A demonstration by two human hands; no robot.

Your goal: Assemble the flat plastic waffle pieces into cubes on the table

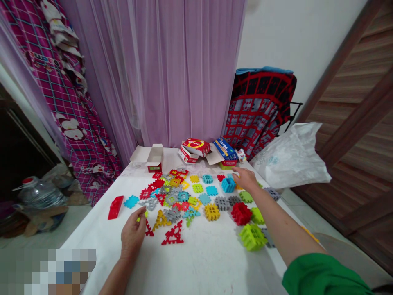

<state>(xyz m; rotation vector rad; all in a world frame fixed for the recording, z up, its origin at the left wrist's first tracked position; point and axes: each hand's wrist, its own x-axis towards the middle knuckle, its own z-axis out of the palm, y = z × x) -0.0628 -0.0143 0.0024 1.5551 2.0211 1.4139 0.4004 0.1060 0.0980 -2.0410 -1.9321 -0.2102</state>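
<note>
Several colourful plastic waffle blocks lie scattered over a white table. My left hand rests on the table near the front left, its fingers pinched on a small yellow-green piece beside a red triangle piece. My right hand reaches far across the table, fingers curled beside a blue built cube; what it holds, if anything, is hidden. A red cube and a lime green cube stand near my right forearm.
A red flat piece lies at the left. Open cardboard boxes sit at the table's far edge, a white plastic bag at the right. Purple curtains hang behind, a water bottle stands on the floor left.
</note>
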